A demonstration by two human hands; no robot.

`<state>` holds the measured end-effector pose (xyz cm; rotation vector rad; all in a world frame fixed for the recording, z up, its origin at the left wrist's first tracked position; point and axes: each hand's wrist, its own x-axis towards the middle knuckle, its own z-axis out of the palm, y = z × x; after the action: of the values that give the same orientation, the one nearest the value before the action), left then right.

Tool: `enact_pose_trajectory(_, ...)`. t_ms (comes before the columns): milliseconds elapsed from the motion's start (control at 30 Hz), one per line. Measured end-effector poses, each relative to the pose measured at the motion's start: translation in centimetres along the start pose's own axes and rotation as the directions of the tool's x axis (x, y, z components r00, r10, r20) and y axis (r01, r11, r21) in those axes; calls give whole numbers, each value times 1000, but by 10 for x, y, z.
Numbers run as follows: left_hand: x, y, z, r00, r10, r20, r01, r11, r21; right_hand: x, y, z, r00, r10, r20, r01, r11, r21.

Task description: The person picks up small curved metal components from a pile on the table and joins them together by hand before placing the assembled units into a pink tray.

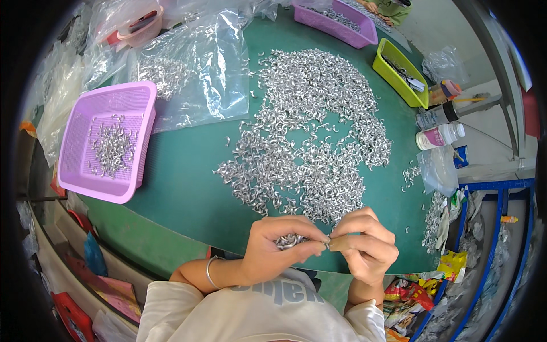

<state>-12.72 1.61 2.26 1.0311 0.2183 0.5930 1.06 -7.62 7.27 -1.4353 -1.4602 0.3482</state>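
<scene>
My left hand (pixel 283 242) curls closed around several small curved silver metal pieces (pixel 289 241), which show in the hollow of its palm. Its thumb and forefinger meet the fingertips of my right hand (pixel 367 244) in front of my chest. My right hand is closed in a pinch on a tiny metal piece (pixel 327 241), mostly covered by the fingers. Just beyond both hands, a wide heap of the same shiny crescent-shaped pieces (pixel 319 80) spreads over the green tabletop (pixel 188 171).
A purple basket (pixel 149 131) with some pieces stands at left, beside a clear plastic bag (pixel 228 85) of more pieces. At the back are a purple bin (pixel 364 37) and a green tray (pixel 421 97). Bottles (pixel 436 137) line the right edge. Another person's hand (pixel 371 8) shows far back.
</scene>
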Motion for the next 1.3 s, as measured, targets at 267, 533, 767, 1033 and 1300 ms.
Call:
enact_pose_trajectory(267,2,2,-2,996,-49,79,54,996,-72,-1,5,-4,998,38,56,-43,995,92)
enact_pose_trajectory(533,4,6,-4,991,-50,125,56,997,-47,1,3,-5,997,44,62,-50,992,112)
enact_pose_trajectory(767,6,10,-7,987,-48,156,47,999,6,2,4,-5,996,41,76,-51,991,127)
enact_pose_trajectory(1033,10,16,-9,979,-65,192,53,997,63,5,3,-10,990,29,136,-44,993,112)
enact_pose_trajectory(1300,11,15,-10,975,-84,204,67,994,87,7,-1,-14,989,15,146,-25,998,63)
